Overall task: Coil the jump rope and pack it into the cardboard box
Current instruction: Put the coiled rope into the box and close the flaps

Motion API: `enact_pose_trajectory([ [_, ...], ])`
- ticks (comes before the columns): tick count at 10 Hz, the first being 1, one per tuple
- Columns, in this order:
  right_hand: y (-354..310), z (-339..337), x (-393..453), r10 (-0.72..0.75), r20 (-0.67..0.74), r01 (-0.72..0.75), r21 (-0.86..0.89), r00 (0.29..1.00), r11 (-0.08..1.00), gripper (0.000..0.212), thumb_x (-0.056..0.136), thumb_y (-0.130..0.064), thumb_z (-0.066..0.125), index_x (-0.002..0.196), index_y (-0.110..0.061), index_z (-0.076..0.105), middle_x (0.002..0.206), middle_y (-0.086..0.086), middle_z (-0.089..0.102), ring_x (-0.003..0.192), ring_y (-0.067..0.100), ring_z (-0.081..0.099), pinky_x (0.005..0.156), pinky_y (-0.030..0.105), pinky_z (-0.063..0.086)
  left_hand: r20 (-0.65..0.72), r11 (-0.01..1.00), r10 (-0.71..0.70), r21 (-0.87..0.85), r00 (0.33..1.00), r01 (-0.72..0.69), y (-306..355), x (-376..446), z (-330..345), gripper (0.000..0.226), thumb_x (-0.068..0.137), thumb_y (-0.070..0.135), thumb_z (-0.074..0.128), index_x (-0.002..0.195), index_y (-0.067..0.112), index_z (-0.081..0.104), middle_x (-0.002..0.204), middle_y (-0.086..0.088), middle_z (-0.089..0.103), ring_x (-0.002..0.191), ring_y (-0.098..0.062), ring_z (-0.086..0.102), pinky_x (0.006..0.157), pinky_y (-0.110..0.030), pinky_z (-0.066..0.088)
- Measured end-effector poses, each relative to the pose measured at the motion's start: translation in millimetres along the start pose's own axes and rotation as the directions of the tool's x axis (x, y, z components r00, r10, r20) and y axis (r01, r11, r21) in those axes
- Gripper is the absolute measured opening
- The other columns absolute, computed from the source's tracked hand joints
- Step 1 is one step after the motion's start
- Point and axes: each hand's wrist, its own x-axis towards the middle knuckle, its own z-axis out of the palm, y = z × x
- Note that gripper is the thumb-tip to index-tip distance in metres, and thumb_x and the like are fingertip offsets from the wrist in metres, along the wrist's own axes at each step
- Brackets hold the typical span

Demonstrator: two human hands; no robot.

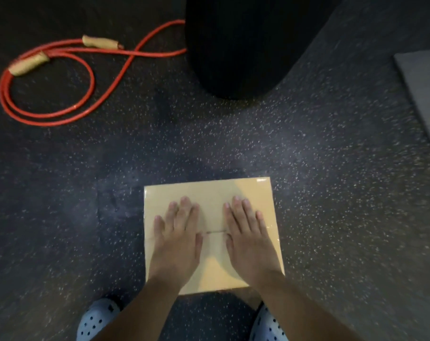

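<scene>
Red jump rope (pixel 46 94) (tan handles) lies uncoiled; flat left hand (pixel 177 244) and right hand (pixel 251 242) press closed cardboard box (pixel 209 193).

Jump rope (pixel 90 77) partly behind black cylinder (pixel 236 45), grey mat (pixel 423 94) cropped right

Dark floor (pixel 332 168) dotted with small white specks. Big black round thing (pixel 238 45) stood at top. Grey flat mat (pixel 425 94) laid at right edge.
</scene>
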Motion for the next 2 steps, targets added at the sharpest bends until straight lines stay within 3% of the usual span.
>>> enact_pose_trajectory([
  [1,-3,-1,1,0.019,0.086,-0.02,0.008,0.996,1.0,0.07,0.094,-0.034,0.032,0.156,-0.002,0.029,0.164,0.023,0.026,0.148,0.044,0.034,0.107,0.062,0.044,0.148,0.999,0.046,0.012,0.988,-0.049,-3,-5,-8,0.086,0.078,0.035,0.076,0.152,0.012,0.041,0.161,-0.018,0.03,0.14,-0.044,0.043,0.101,-0.064,0.045],
  [2,-10,-24,9,0.025,0.044,-0.028,0.08,0.999,0.996,0.068,0.092,-0.032,0.039,0.155,-0.007,0.034,0.163,0.02,0.024,0.144,0.043,0.042,0.105,0.063,0.046,0.217,0.996,0.089,0.01,0.972,-0.093,-8,4,-29,0.09,0.083,0.037,0.073,0.157,0.017,0.027,0.166,-0.014,0.015,0.146,-0.041,0.035,0.109,-0.057,0.04],
])
